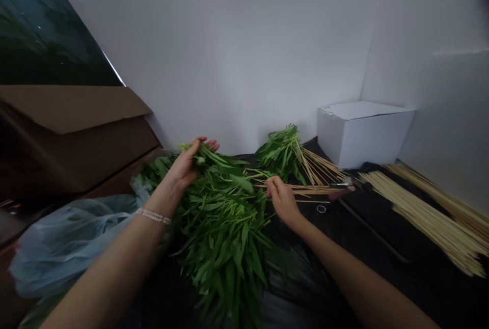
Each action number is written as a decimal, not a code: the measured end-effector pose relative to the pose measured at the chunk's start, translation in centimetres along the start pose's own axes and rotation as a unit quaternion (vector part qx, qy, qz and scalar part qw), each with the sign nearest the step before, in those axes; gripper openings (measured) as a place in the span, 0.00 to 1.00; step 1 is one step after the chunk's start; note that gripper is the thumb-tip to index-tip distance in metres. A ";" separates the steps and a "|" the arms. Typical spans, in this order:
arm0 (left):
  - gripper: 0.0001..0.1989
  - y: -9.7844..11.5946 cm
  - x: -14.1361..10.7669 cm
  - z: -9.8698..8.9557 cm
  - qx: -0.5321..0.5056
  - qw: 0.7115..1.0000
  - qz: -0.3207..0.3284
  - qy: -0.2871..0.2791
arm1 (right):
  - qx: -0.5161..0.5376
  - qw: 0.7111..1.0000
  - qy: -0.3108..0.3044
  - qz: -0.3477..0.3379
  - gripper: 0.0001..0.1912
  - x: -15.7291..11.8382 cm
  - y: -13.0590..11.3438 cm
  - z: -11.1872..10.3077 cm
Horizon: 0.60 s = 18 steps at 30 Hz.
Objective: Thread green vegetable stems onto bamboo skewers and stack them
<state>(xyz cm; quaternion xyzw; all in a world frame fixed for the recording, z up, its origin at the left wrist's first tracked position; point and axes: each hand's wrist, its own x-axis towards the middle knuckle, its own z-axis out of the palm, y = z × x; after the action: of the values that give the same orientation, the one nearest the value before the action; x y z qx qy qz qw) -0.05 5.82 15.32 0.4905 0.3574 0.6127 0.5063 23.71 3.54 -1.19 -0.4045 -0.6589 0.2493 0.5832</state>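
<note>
My left hand point(187, 163) holds a few long-leaved green stems point(223, 166) above a large pile of leafy greens point(229, 227). Its fingertips point away from me, with the stems lying against the palm. Across the pile, my right hand point(281, 199) is closed in a pinch at the stem ends; exactly what lies between its fingertips is partly hidden. Just behind that hand, thin wooden sticks point(313, 189) lie on the black surface. A bunch of greens point(280, 153) fixed on sticks rests farther back.
Bundles of bare sticks point(424, 217) lie at the right, near a white box point(362, 133). A small white ring point(321, 209) and a dark rod point(374, 232) are on the black surface. Left are an open cardboard box point(76, 140) and a pale plastic bag point(76, 242).
</note>
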 end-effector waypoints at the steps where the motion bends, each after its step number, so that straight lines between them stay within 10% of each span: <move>1: 0.05 0.3 -0.1 -0.6 -0.058 0.998 -0.005 0.039 | -0.001 1.000 -0.005 -0.002 0.11 -0.1 0.0 0.1; 5: 0.06 0.4 -0.8 -2.7 -0.163 0.979 -0.024 0.117 | -0.009 1.000 -0.020 -0.004 0.12 -0.3 0.0 0.2; 10: 0.09 0.1 -1.9 -4.4 -0.159 0.983 -0.070 0.062 | -0.011 1.000 -0.027 0.003 0.12 -0.3 0.0 0.0; 18: 0.08 -0.2 -3.0 -1.9 -0.110 0.987 -0.100 0.062 | 0.046 0.995 -0.084 0.037 0.07 -0.9 -1.4 0.2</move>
<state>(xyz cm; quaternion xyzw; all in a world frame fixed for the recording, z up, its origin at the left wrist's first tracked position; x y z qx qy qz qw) -1.79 3.07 13.89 0.3549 0.3660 0.6238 0.5925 23.18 2.05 -0.67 -0.3790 -0.6781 0.3338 0.5339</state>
